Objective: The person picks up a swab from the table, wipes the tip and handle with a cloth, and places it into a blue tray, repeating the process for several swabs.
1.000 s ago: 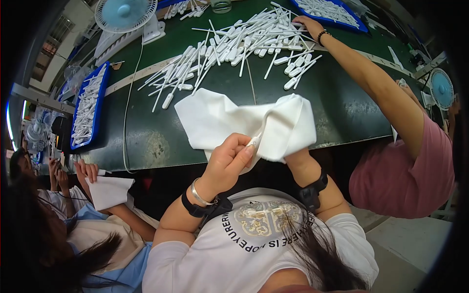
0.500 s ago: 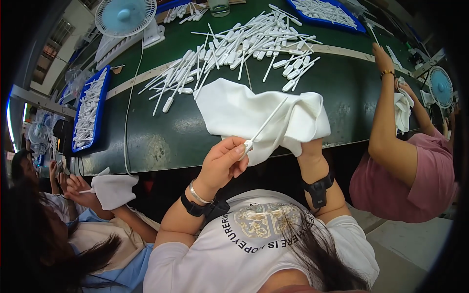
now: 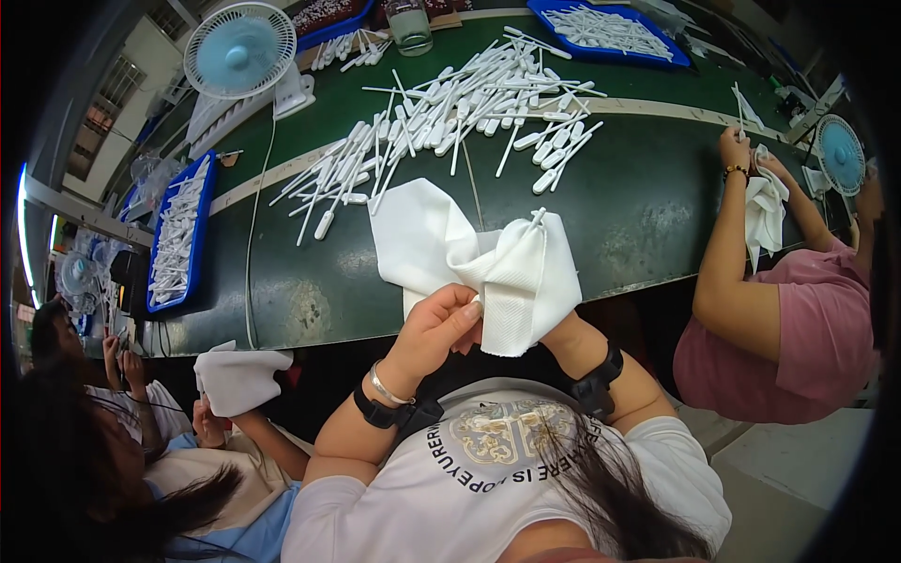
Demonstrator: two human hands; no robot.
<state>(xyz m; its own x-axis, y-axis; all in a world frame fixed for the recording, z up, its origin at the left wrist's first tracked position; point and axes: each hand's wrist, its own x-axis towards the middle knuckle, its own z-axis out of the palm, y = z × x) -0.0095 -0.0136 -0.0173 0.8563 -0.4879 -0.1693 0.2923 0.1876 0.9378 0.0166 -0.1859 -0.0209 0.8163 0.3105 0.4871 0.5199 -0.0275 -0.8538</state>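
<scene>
My left hand (image 3: pixel 439 324) is closed in a pinch on the wide handle of a white plastic stick (image 3: pixel 537 216), just below the middle of a white cloth. The white cloth (image 3: pixel 530 272) is folded around the stick's shaft, and only the thin tip shows at its top. Under the cloth sits my right hand (image 3: pixel 561 336), its fingers covered; it grips the cloth around the stick. Beyond the cloth, a loose pile of similar white sticks (image 3: pixel 450 108) is spread on the dark green table (image 3: pixel 328 272).
Blue trays of white sticks stand at the left (image 3: pixel 194 249) and far right (image 3: pixel 601 54). A fan (image 3: pixel 239 52) and a glass jar (image 3: pixel 409 28) are at the back. A co-worker in pink (image 3: pixel 798 328) works at right; another person's hand holds a cloth (image 3: pixel 242 375) at left.
The cloth has closed over the stick, which lay bare before it. My right hand has moved left and nearer my left hand. The cloth's right part has folded inward.
</scene>
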